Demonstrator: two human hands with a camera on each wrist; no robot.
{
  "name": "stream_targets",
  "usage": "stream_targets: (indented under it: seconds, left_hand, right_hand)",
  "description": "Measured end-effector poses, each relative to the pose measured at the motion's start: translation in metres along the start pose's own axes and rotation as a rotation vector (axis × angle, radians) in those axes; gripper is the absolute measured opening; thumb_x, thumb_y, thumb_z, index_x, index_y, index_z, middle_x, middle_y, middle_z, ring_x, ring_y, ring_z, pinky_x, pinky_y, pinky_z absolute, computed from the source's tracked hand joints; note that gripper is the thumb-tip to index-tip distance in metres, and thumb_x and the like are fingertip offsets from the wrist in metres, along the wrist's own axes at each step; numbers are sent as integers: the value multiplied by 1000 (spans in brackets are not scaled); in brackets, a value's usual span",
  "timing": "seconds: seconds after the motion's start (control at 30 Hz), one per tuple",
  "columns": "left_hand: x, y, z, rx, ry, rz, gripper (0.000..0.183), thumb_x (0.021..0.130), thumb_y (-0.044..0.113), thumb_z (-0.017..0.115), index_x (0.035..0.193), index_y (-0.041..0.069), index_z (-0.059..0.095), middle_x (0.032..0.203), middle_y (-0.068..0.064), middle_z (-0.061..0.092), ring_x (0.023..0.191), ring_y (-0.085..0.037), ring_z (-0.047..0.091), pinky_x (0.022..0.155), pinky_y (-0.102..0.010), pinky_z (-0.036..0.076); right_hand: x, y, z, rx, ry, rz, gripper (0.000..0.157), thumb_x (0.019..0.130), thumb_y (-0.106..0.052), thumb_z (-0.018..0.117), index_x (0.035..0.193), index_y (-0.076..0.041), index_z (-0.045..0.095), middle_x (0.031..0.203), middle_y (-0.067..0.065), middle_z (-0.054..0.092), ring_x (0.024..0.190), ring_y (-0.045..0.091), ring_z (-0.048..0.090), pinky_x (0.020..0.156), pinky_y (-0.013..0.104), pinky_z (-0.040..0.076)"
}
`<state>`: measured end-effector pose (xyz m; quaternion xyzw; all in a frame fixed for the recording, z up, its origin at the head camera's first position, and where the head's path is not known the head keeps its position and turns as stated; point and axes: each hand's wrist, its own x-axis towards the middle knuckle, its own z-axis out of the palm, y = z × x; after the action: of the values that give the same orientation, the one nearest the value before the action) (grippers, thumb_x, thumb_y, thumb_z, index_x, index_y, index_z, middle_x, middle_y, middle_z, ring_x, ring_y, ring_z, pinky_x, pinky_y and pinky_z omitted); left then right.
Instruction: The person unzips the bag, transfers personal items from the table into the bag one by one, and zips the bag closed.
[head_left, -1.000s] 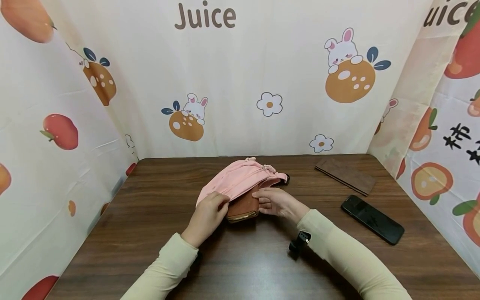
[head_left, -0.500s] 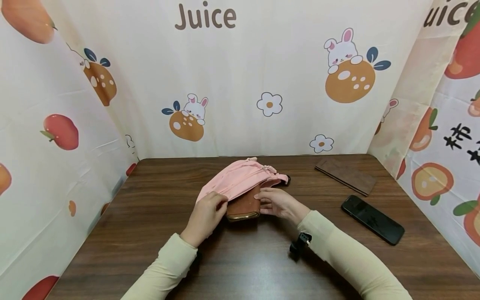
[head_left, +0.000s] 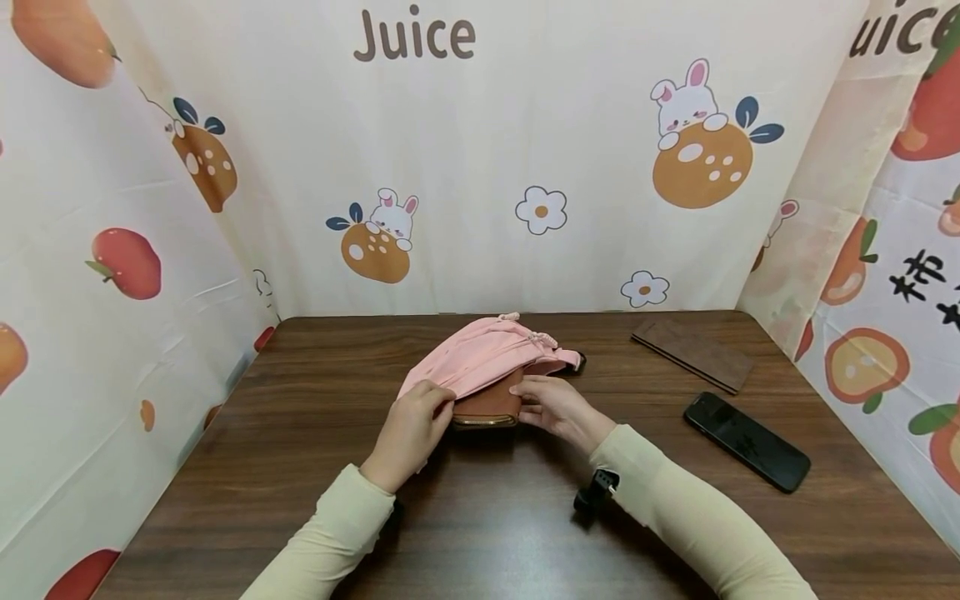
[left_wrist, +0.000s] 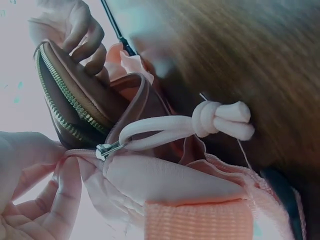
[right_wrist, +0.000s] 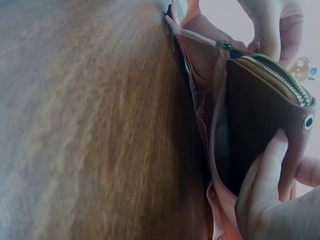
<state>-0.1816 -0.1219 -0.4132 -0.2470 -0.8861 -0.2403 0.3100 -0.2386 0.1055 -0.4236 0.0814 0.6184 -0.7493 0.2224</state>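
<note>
A pink waist bag (head_left: pixel 468 357) lies at the middle of the table, its zipped mouth spread apart. Partway inside that mouth sits a brown zip-around wallet (head_left: pixel 487 403), its gold-zippered end sticking out toward me. My left hand (head_left: pixel 408 433) pinches the edge of the bag's opening between thumb and fingers, close by the zipper pull (left_wrist: pixel 110 149). With my right hand (head_left: pixel 558 408) I hold the wallet's right side, thumb on one face and fingers on the other, as the right wrist view shows. The wallet's far end is hidden in the bag.
At the right of the table lie a black smartphone (head_left: pixel 746 440) and, behind it, a flat dark brown long wallet or folder (head_left: pixel 692 353). A printed curtain (head_left: pixel 480 150) encloses the table (head_left: pixel 480 533) at the back and sides.
The wallet has slid a little farther into the pink bag, away from me, with my right hand following it. My left hand keeps its pinch on the bag's edge.
</note>
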Motion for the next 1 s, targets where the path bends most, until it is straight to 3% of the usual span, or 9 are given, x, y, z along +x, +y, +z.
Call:
stream_targets:
  seconds: [0.17,0.4,0.63,0.8,1.0]
  left_hand:
    - [0,0,-2,-3,-15,-15,9,82,0,73,85,8,74,82,-3,66,71,-14,63,65,-31,54]
    - [0,0,-4,-8,-6,-13,10,82,0,73,85,9,75,81,-1,66,72,-14,64,65,-31,55]
    - [0,0,-3,-6,1,-3,9,81,0,74,86,8,75,81,0,65,72,-13,63,65,-30,54]
    - [0,0,-2,-10,-5,-2,9,81,1,75,86,8,75,81,0,66,73,-14,64,67,-30,54]
    - [-2,-1,-1,-7,1,-8,10,81,1,75,86,9,75,81,0,66,72,-13,62,65,-29,53]
  right_hand:
    - [1,4,4,-24,35,-11,36,91,-3,58,126,4,50,92,2,57,75,12,60,65,25,51]
    - [0,8,8,-63,68,-15,47,91,-2,59,135,6,43,95,3,57,71,12,60,63,25,52]
    - [0,7,7,-31,50,-38,17,90,-6,57,107,-3,56,83,0,57,66,11,58,60,23,50]
    - [0,5,4,-12,-7,-17,15,91,-9,55,105,-8,51,77,-1,61,62,11,57,58,22,49]
    - [-2,2,2,26,-94,-9,16,95,-9,53,110,-7,49,84,0,64,70,14,65,64,26,55]
